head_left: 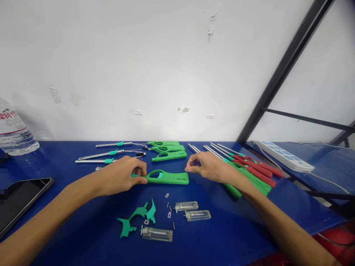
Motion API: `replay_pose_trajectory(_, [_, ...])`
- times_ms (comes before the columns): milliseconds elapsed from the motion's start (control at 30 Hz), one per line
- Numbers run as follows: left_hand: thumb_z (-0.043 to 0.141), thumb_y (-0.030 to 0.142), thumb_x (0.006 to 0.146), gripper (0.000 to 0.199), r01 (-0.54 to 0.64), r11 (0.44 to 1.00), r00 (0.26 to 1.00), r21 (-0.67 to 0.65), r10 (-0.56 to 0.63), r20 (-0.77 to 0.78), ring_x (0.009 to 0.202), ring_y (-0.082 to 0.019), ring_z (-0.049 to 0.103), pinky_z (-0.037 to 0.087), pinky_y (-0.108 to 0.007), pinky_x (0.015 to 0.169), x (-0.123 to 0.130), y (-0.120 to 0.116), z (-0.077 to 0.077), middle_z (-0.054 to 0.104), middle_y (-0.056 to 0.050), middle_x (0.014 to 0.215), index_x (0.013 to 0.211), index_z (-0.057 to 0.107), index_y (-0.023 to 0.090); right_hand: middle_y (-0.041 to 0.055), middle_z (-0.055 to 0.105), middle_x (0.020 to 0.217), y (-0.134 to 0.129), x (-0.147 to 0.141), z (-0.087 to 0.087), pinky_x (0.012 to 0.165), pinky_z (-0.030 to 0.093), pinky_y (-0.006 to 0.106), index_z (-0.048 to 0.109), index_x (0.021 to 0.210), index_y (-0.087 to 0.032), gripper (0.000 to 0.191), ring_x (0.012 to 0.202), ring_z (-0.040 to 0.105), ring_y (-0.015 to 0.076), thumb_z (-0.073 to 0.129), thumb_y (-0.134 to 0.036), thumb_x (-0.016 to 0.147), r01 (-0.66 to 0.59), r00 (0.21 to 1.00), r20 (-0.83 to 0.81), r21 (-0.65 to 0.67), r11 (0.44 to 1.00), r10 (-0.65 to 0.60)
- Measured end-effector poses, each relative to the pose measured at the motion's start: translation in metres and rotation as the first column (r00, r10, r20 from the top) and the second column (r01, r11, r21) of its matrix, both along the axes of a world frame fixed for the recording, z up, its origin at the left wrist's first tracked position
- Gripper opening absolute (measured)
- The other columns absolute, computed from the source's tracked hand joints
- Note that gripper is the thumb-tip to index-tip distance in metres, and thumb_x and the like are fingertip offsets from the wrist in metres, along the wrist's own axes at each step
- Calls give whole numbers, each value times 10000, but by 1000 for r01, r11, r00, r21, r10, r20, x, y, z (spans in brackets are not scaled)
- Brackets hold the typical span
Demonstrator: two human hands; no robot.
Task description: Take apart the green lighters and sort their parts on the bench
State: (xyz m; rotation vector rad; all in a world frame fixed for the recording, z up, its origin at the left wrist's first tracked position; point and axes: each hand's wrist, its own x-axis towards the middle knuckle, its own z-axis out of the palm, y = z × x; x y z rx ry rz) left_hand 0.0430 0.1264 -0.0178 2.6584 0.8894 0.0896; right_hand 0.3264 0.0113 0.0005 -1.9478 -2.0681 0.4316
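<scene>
My left hand (131, 175) pinches the left end of a green lighter handle (169, 178), which has an oval finger opening and lies level above the blue table. Just past the handle's right end is my right hand (206, 165), apart from it, thumb and fingertips pressed together; whatever they may hold is hidden. Nearer to me lie teal triggers (127, 227), clear fuel tanks (157, 234), small pinkish clips (169, 214) and tiny metal pins (173, 225). Behind the left hand are metal lighter tubes (95, 161) with teal collars and wires, beside more green handle shells (169, 155).
Green lighters (251, 179) and red lighters (257, 168) with metal tubes lie together at the right. A white power strip (288, 157) sits beyond a black metal frame (285, 70). On the left are a water bottle (15, 127) and a phone (23, 199). A white wall stands behind.
</scene>
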Motion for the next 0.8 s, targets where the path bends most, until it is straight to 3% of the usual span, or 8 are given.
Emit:
replay_pose_trajectory(167, [603, 504, 869, 237, -8, 1000, 1000, -5, 8, -7, 811, -215, 603, 404, -308, 664, 1, -1, 1, 671, 5, 822, 807, 681, 288, 64, 746, 795, -9, -11, 2, 652, 364, 304, 729, 873, -227, 400, 751, 666, 213, 436, -468, 1000, -51, 921, 389, 63, 997, 22])
replay_pose_trajectory(300, [594, 506, 877, 244, 3, 1000, 1000, 5, -3, -7, 822, -213, 604, 403, -307, 671, 1, 0, 1, 672, 8, 826, 806, 675, 286, 96, 743, 797, -13, -22, -5, 625, 347, 312, 706, 910, -207, 376, 734, 677, 234, 379, -368, 1001, -113, 818, 570, 16, 993, 84])
replay_pose_trajectory(467, [582, 496, 879, 244, 19, 1000, 1000, 15, -19, 13, 810, -208, 612, 408, -303, 669, 1, 0, 0, 679, 6, 829, 809, 683, 285, 123, 736, 801, -12, -25, -10, 607, 332, 326, 685, 886, -174, 399, 718, 681, 250, 338, -332, 1003, -129, 800, 592, 15, 992, 95])
replay_pose_trajectory(800, [570, 514, 871, 274, 15, 998, 999, 61, -18, 47, 802, -214, 623, 413, -302, 669, -1, 0, 0, 691, -6, 844, 818, 698, 278, 85, 746, 839, -6, -16, -8, 622, 313, 325, 648, 926, -203, 324, 736, 683, 228, 352, -306, 1009, -198, 817, 541, -59, 978, 198])
